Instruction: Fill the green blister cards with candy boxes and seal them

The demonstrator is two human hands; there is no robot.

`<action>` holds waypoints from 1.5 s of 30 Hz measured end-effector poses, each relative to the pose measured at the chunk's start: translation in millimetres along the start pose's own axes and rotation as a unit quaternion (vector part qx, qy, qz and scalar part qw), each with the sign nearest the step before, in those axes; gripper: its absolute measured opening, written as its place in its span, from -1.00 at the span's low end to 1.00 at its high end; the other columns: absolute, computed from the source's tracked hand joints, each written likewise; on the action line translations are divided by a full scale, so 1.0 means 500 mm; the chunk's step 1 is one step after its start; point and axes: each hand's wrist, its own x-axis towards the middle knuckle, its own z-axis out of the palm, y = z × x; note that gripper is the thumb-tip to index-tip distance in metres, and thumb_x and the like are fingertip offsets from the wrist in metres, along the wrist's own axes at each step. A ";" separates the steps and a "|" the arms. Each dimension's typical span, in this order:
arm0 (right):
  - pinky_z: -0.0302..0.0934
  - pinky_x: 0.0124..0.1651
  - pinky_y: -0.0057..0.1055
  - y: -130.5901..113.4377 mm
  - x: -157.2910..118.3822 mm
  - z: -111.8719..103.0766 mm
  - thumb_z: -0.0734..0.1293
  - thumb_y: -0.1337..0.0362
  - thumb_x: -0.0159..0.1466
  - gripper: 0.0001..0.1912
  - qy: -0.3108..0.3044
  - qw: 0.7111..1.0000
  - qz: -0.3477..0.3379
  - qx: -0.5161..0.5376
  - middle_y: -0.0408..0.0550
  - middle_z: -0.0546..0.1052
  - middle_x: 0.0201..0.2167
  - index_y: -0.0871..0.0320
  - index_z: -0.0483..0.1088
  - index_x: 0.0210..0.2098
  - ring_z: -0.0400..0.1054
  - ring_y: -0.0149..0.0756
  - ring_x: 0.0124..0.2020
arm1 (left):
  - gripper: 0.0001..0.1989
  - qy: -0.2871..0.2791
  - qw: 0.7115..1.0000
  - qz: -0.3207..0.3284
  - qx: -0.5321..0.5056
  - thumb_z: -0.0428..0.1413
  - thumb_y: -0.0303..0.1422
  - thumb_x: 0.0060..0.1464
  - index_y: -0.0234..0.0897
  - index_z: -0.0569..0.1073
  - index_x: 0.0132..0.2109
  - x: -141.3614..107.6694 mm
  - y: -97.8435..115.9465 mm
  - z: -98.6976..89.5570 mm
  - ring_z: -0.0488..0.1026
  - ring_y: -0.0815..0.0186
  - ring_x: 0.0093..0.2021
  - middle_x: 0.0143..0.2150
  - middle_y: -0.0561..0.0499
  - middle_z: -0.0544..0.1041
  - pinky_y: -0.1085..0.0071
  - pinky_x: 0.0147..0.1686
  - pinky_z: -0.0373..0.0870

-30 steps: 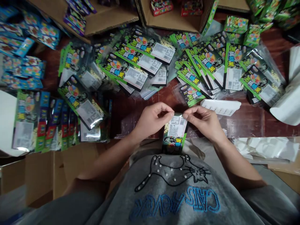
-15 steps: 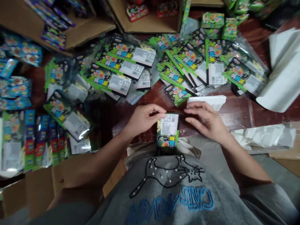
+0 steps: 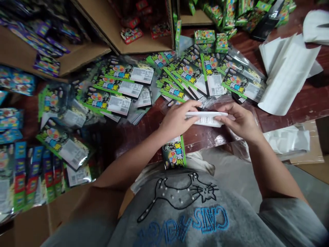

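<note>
Between my two hands I hold a folded white sheet of round stickers [image 3: 207, 120], printed with small grey marks. My left hand [image 3: 177, 118] pinches its left end, thumb below and fingers above. At the right end, my right hand [image 3: 241, 120] grips it between thumb and fingers. Just below my left hand, a black and green candy packet [image 3: 173, 154] lies at the table's front edge against my shirt. Its upper part is hidden by my left hand and forearm.
Flat black and green packets [image 3: 118, 103] lie in overlapping piles across the table. Behind them stand cardboard boxes [image 3: 100, 27] with small red and purple boxes. Green boxes [image 3: 204, 36] sit at the back, white sheets [image 3: 290, 79] at right, filled packets [image 3: 36, 175] at left.
My left hand has let go of the candy packet and moved right to the white sticker sheet. My right hand has closed on the sheet's other end. The view has shifted.
</note>
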 end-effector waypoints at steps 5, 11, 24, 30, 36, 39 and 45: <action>0.43 -0.25 -0.33 -0.035 -0.017 0.002 0.60 -0.12 0.21 -0.53 0.032 0.991 0.055 0.116 -0.07 0.67 -0.18 0.05 0.56 -0.08 0.52 -0.27 -0.27 | -0.84 0.019 0.992 -0.061 -0.107 0.26 -0.23 0.29 -0.22 0.63 -0.13 0.006 -0.013 0.002 0.62 0.27 -0.20 -0.19 0.02 0.72 0.37 -0.16 0.51; 0.37 -0.26 -0.38 -0.034 -0.007 0.030 0.61 -0.07 0.22 -0.62 0.055 0.982 0.063 0.172 -0.12 0.62 -0.31 0.07 0.55 -0.27 0.44 -0.32 -0.32 | -0.69 0.016 0.988 -0.038 -0.148 0.34 -0.27 0.18 -0.19 0.62 0.06 -0.005 -0.017 0.006 0.61 0.27 -0.10 -0.04 -0.02 0.69 0.38 -0.12 0.51; 0.47 -0.04 -0.20 -0.029 0.030 -0.058 0.44 -0.21 0.36 -0.49 -0.092 0.990 0.052 0.091 -0.03 0.71 -0.04 0.01 0.62 0.08 0.57 -0.19 -0.09 | -0.72 0.067 0.986 -0.075 -0.131 0.25 -0.11 0.26 -0.26 0.65 -0.19 0.004 -0.035 0.015 0.50 0.34 -0.33 -0.31 0.04 0.68 0.42 -0.34 0.35; 0.36 -0.09 -0.24 -0.030 0.071 -0.097 0.45 -0.04 0.41 -0.74 -0.173 0.983 -0.058 -0.014 -0.09 0.64 -0.28 0.00 0.62 -0.21 0.49 -0.25 -0.24 | -0.69 0.038 0.987 -0.092 -0.125 0.23 -0.11 0.30 -0.28 0.64 -0.23 0.033 -0.057 0.049 0.45 0.34 -0.39 -0.37 0.04 0.63 0.42 -0.41 0.27; 0.24 -0.19 -0.29 -0.037 0.052 -0.106 0.49 -0.09 0.37 -0.66 0.018 0.998 -0.003 0.054 -0.11 0.51 -0.34 0.04 0.51 -0.22 0.34 -0.31 -0.32 | -0.63 0.082 0.994 -0.071 0.005 0.35 -0.19 0.26 -0.24 0.60 0.12 0.005 -0.052 -0.005 0.61 0.21 -0.07 0.01 -0.07 0.69 0.31 -0.06 0.50; 0.16 -0.27 -0.29 -0.038 0.053 -0.104 0.55 -0.16 0.28 -0.59 0.068 0.996 0.021 0.047 -0.14 0.46 -0.41 0.05 0.52 -0.25 0.27 -0.33 -0.39 | -0.48 0.104 0.984 -0.053 0.133 0.37 -0.25 0.25 -0.24 0.50 0.28 -0.057 -0.061 -0.062 0.47 0.03 0.31 0.32 -0.19 0.55 0.11 0.32 0.38; 0.24 -0.13 -0.27 -0.046 0.088 -0.081 0.43 -0.13 0.38 -0.58 -0.082 0.981 0.053 -0.165 0.04 0.66 -0.21 0.10 0.60 -0.07 0.46 -0.24 -0.26 | -0.64 -0.011 0.972 -0.100 0.212 0.29 -0.30 0.31 -0.22 0.55 0.20 -0.150 -0.105 -0.085 0.49 -0.04 0.19 0.15 -0.12 0.64 -0.01 0.25 0.40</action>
